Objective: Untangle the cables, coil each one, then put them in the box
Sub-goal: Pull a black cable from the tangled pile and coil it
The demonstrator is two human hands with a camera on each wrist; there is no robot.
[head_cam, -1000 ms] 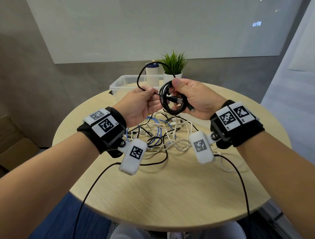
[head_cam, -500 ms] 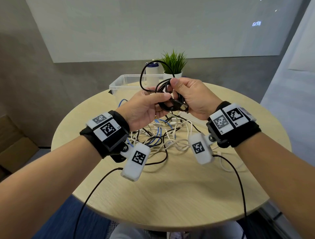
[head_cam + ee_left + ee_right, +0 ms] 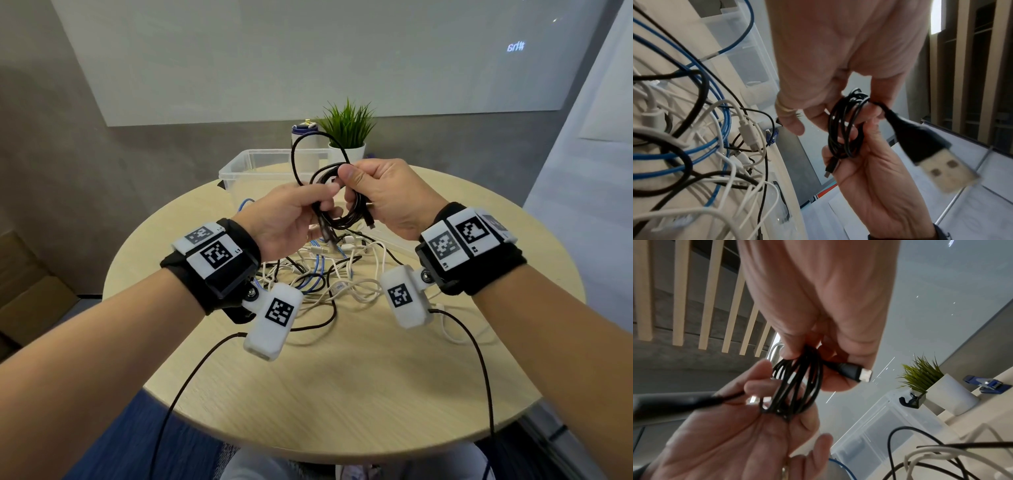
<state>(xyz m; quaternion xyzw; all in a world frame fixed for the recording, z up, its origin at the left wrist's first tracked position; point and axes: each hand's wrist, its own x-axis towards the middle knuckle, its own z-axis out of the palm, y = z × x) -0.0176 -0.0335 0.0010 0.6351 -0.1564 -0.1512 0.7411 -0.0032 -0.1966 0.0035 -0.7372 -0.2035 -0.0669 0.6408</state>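
Observation:
I hold a thin black cable (image 3: 346, 222), mostly wound into a small coil, above the table. My right hand (image 3: 349, 185) grips the coil (image 3: 803, 386) between thumb and fingers, and a small plug (image 3: 855, 373) sticks out beside the thumb. Right up against it, my left hand (image 3: 318, 205) pinches the cable's free end just behind the big USB plug (image 3: 941, 165). One loose loop (image 3: 298, 154) stands up above both hands. Under the hands a tangle of white, blue and black cables (image 3: 329, 274) lies on the table. The clear plastic box (image 3: 236, 168) stands open behind the hands.
The round wooden table (image 3: 342, 394) has bare surface in front of the tangle. At the far edge behind the box stand a small potted plant (image 3: 346, 126) and a bottle with a blue cap (image 3: 305, 133). Thin black cords hang from both wrist cameras.
My left hand has closed in on the coil and now touches my right hand. The free loop above the hands has become narrower. Both hands have risen slightly.

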